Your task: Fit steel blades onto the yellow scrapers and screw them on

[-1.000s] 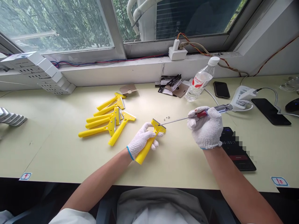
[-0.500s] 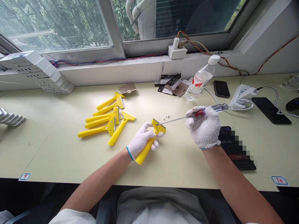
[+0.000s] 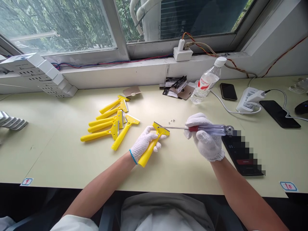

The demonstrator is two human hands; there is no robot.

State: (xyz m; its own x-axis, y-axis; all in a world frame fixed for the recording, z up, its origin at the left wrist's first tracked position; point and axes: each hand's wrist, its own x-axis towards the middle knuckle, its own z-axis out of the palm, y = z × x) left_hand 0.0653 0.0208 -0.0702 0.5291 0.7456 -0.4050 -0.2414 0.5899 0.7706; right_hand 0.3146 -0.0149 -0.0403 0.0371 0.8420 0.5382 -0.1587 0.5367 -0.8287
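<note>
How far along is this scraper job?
Done: the pile of yellow scrapers on the left appears assembled, with metal blades in their heads. In hand: the left hand holds another scraper by its grip, while the right hand brings a screwdriver to its head. Left: a few small screws lie loose nearby.

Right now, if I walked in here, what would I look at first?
You'd spot the bright yellow scrapers first, lying in a pile on the pale table. Just beside them, a white-gloved left hand holds another scraper. The gloved right hand points a long screwdriver at the top of that scraper.
</note>
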